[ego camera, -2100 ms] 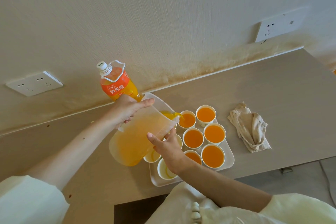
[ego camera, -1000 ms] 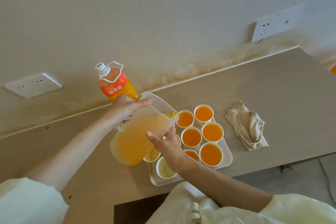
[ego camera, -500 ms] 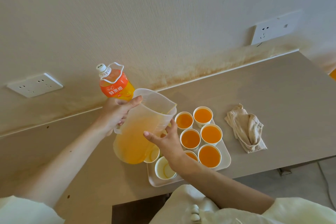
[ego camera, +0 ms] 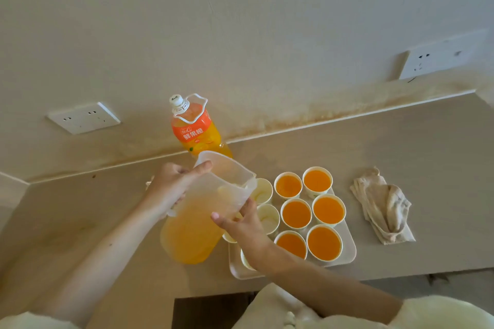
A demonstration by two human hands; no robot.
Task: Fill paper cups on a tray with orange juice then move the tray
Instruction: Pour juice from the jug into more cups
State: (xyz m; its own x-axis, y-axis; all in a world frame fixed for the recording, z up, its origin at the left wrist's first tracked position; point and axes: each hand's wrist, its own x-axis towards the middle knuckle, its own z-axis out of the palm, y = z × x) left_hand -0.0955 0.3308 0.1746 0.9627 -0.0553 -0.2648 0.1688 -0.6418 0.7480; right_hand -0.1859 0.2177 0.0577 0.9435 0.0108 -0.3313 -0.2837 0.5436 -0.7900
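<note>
Six paper cups [ego camera: 296,214] stand full on the tray [ego camera: 350,252], and the empty ones sit just beyond the right hand [ego camera: 240,224], whose straight fingers press the pitcher [ego camera: 192,227] wall below its spout. The left hand [ego camera: 171,187] curls round the handle, thumb on the rim. Tilted too fast, the heavy pitcher could surge, overshooting the cup nearest those fingertips or knocking it over.

- The tray [ego camera: 350,251] sits on the desk [ego camera: 414,141], near its front edge.
- Six filled cups [ego camera: 296,214] stand on the tray's right part, and the unfilled cups [ego camera: 267,218] on its left.
- The pitcher [ego camera: 197,230] hangs tilted over the tray's left edge. The left hand [ego camera: 171,184] grips its far side and the right hand [ego camera: 243,224] rests against its near side.
- The bottle [ego camera: 196,131] stands behind the tray, to the left.
- The cloth [ego camera: 385,205] lies to the right of the tray.
</note>
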